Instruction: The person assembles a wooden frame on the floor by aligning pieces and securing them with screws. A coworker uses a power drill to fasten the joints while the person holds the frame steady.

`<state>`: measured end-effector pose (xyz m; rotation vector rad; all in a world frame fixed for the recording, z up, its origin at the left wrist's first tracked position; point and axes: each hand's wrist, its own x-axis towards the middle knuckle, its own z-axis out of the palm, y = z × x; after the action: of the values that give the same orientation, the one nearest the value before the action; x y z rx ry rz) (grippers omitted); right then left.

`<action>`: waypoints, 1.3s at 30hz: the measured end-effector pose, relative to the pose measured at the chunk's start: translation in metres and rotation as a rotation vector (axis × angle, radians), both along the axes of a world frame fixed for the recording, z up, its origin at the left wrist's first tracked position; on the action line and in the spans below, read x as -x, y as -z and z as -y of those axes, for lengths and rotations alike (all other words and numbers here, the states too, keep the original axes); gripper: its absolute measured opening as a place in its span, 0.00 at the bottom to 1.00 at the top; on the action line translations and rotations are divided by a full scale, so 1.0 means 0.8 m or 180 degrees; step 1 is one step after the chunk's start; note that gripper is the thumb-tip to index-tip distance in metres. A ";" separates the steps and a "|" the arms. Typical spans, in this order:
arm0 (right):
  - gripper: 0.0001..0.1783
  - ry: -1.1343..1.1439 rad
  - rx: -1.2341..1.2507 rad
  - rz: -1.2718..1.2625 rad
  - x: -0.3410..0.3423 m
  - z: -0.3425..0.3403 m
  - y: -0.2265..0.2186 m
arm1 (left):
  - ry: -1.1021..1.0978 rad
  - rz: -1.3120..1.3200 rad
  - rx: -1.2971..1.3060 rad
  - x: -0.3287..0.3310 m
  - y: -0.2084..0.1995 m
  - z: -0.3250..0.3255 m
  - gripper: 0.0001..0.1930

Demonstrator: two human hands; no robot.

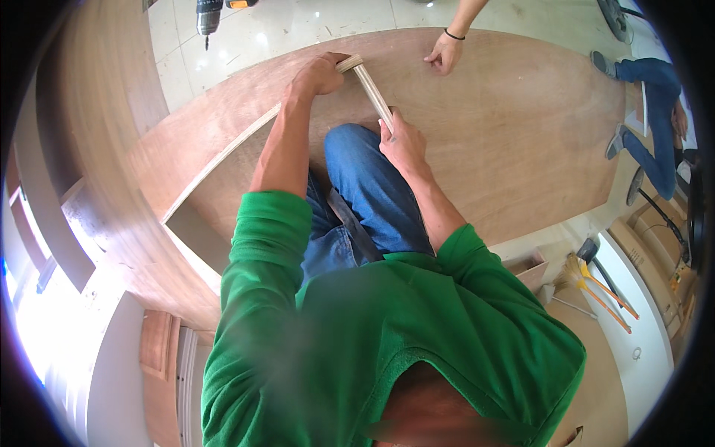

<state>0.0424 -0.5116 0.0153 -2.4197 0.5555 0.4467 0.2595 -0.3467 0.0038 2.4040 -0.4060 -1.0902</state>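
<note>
A large reddish-brown plywood sheet (514, 134) lies beneath both my hands. Along its left part runs a long upright plywood board (223, 155), its pale layered edge facing up. My left hand (320, 74) is closed around the far end of this board. From that end a shorter plywood piece (374, 97) slants toward me, and the two meet at a corner. The near end of the short piece is in my right hand (404, 143), fingers wrapped round it. My left fingertips are partly hidden behind the board.
Another person's hand (445, 54), with a dark band at the wrist, hovers over or touches the sheet's far side. A power drill (209, 16) is at the far left on the tiles. At right are a seated person's jeans (655, 127) and a brush (572, 272).
</note>
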 end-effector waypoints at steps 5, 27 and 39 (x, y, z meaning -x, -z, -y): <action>0.15 -0.0042 -0.0047 -0.0155 0.002 0.001 -0.006 | -0.0057 -0.0220 0.0011 0.000 -0.009 0.000 0.36; 0.19 -0.0137 -0.0066 -0.0296 0.019 0.005 -0.006 | -0.0273 -0.0143 0.0301 0.022 -0.002 -0.007 0.40; 0.17 -0.0077 0.0014 -0.0090 0.018 0.006 -0.004 | -0.0295 -0.0252 0.0152 0.022 -0.010 -0.007 0.36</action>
<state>0.0279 -0.5166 0.0187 -2.4300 0.5405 0.4909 0.2423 -0.3414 0.0116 2.3056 -0.2879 -1.1178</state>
